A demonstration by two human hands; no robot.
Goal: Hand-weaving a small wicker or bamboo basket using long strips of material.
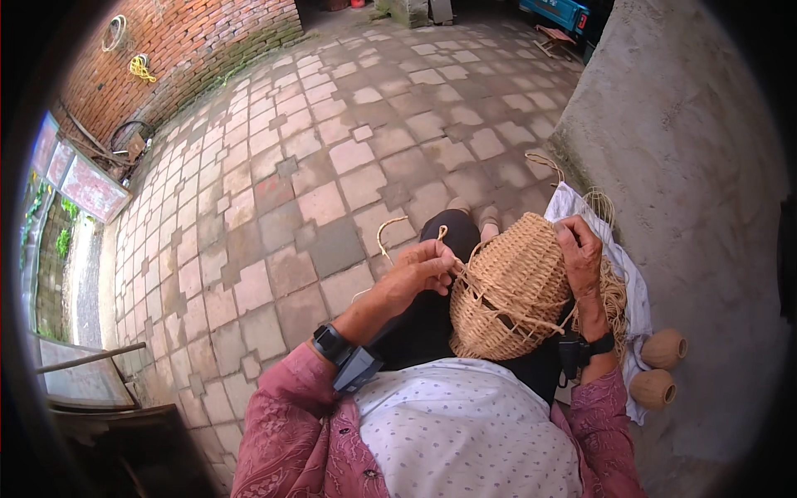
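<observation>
The left hand (427,267) pinches twisted-straw cord (381,241), its tail unwoven; the right hand (583,253) grips a seemingly mostly woven basket (506,278).

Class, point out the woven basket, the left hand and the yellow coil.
Woven basket (519,280): head view, middle of its weave.
Left hand (422,266): head view, middle of the hand.
Yellow coil (141,67): head view, middle strands.

The rounded basket of woven straw-like cord (508,290) is light tan, ribbed in rows. The rose-pink, long-sleeved fabric jacket (282,423) carries paler swirling motifs; the white cloth apron-like garment (465,423) is sprinkled all over with small dark spots. Blocky paving stones (320,203) mix dusty pink and grey in a patchwork; the long brick wall (191,50) is orange-red, the looped coil (141,68) bright yellow
</observation>
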